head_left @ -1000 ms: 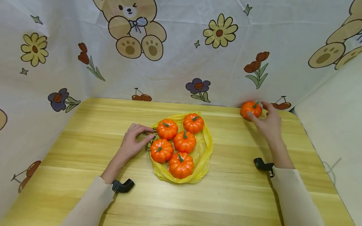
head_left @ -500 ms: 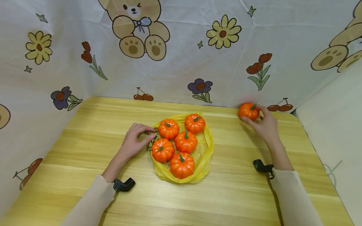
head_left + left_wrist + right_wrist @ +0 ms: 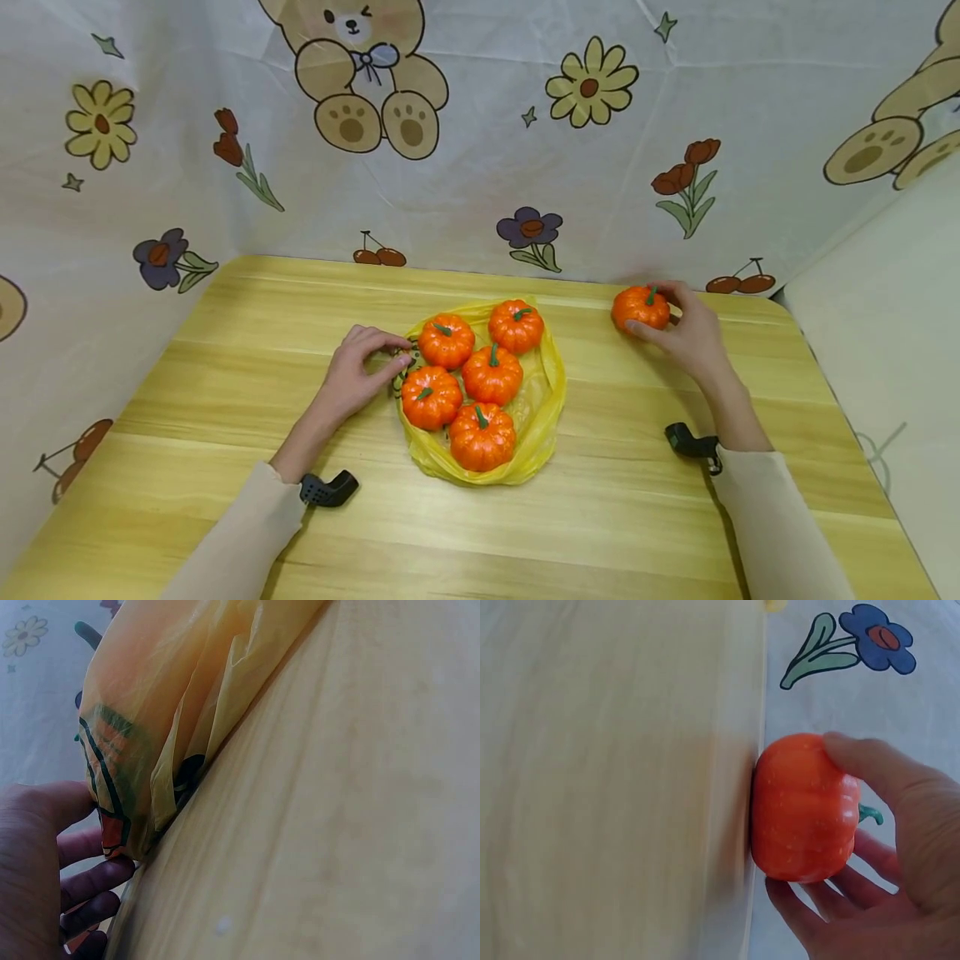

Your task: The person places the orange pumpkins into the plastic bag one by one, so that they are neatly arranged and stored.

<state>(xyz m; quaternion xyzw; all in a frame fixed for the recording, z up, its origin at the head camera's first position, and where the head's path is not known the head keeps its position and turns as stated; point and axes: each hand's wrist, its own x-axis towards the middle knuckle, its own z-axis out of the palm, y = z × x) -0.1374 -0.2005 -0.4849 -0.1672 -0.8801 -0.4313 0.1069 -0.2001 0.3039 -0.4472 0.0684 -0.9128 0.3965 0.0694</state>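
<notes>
A small orange toy pumpkin (image 3: 640, 309) with a green stem is held in my right hand (image 3: 693, 333) near the table's back edge. The right wrist view shows the thumb on one side of that pumpkin (image 3: 804, 810) and the fingertips on the other. At mid-table a yellow plastic bag (image 3: 542, 433) lies spread with its mouth up, and several similar pumpkins (image 3: 491, 375) sit inside it. My left hand (image 3: 358, 371) pinches the bag's left rim between thumb and fingers. In the left wrist view, the bag's printed side (image 3: 112, 765) meets those fingertips.
A wooden table (image 3: 600, 517) spreads beneath both hands. Behind it and on the left hangs a white cloth (image 3: 465, 150) printed with bears and flowers. A plain white panel (image 3: 900, 350) borders the right side. Each wrist wears a black camera (image 3: 327, 489).
My right hand has closed round the lone pumpkin and moved it leftward and slightly toward me along the back of the table. The left hand and the bag have stayed in place.
</notes>
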